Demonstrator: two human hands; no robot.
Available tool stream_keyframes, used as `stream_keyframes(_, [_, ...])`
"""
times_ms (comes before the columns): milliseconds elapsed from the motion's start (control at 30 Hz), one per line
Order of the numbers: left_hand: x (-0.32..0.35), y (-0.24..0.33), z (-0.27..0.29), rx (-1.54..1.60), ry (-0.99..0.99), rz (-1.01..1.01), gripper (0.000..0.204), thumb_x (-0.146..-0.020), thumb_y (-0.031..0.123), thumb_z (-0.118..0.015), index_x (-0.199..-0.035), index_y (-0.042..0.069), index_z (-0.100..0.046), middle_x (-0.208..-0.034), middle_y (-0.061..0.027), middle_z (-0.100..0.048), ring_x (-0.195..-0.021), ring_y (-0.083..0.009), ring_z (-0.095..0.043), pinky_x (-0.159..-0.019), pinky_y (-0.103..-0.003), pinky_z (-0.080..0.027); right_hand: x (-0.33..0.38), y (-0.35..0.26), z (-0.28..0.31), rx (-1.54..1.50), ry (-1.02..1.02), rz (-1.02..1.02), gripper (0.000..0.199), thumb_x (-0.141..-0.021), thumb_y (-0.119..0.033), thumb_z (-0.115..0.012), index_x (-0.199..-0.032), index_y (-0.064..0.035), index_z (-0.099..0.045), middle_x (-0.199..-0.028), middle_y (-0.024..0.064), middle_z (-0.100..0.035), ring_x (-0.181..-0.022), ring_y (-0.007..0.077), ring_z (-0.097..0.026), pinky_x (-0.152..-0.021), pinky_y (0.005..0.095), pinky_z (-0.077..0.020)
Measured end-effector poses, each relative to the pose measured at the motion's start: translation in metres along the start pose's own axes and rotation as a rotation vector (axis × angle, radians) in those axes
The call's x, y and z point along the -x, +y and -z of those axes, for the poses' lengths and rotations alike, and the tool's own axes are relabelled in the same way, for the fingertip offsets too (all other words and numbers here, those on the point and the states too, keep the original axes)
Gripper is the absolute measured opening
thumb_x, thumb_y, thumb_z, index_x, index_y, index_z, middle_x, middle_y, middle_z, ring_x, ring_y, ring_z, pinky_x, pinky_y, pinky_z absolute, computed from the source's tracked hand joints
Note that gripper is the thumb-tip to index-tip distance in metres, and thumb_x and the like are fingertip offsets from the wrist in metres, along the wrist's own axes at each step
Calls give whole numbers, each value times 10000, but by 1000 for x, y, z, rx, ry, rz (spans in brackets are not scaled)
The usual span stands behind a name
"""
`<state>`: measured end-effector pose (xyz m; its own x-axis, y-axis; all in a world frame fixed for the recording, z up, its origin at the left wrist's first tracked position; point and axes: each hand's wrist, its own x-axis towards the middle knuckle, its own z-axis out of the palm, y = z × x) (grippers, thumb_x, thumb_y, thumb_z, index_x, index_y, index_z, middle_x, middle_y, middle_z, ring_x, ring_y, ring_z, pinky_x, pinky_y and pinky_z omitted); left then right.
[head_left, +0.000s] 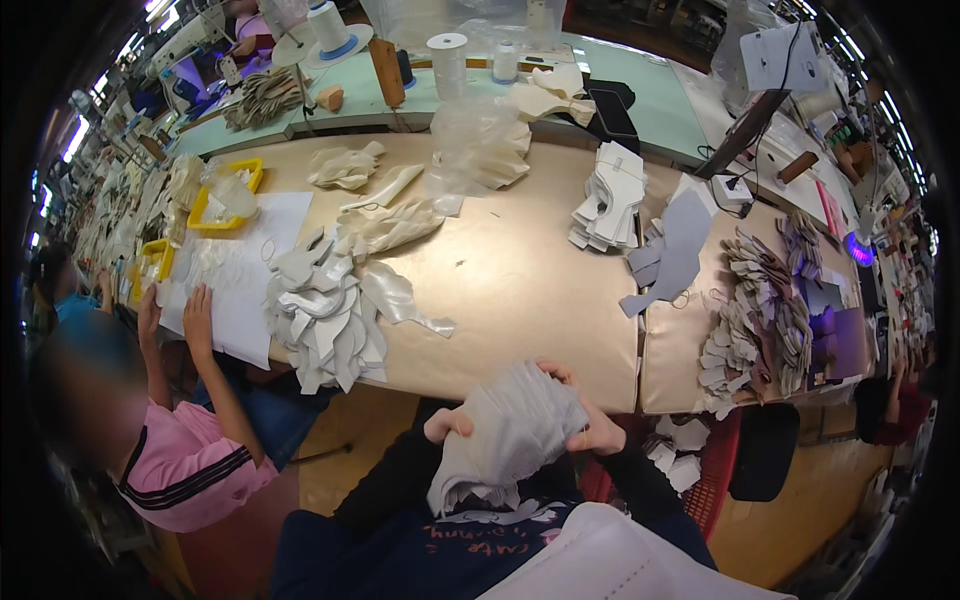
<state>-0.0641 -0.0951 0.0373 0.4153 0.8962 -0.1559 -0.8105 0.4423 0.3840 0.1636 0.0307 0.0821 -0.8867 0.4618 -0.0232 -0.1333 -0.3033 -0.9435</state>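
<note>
Fingers of both hands clamp thick fanned stack of pale fabric pieces (515, 430).

cut pieces (325, 325) left on table (520, 290) | stack (610, 195) right

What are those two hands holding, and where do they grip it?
A stack of grey fabric pieces: left hand on its left edge, right hand on its upper right edge.

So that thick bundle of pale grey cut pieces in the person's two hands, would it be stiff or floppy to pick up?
Probably floppy: the bundle of grey pieces droops and fans out below the left hand and right hand. It looks light for its bulk, being thin sheets. Loosely held, pieces could slip apart.
</note>
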Motion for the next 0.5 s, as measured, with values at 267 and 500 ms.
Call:
stream_keyframes(267, [-21, 17, -24, -795, -52, 353, 970, -710, 295, -883, -1509, 59, -387, -1422, -135, -468, -1390, -258, -395, -1144, -370, -331, -45, -50, -8, 702, -589, 75, 1024, -659, -525, -886, -1442, -28, -453, -1341, 160, -544, -1242, 319, -528, -1111, 426, -309])
stream_keyframes(500, [-21, 21, -11, -941, 246, 148, 905, -747, 188, -829, -1505, -27, -384, -1387, -184, -553, -1271, -255, -547, -1076, -349, -422, -17, -70, -14, 723, -603, 569, 428, -887, -358, -759, -1178, -50, -696, -945, 49, -681, -938, 225, -645, -1022, 418, -387])
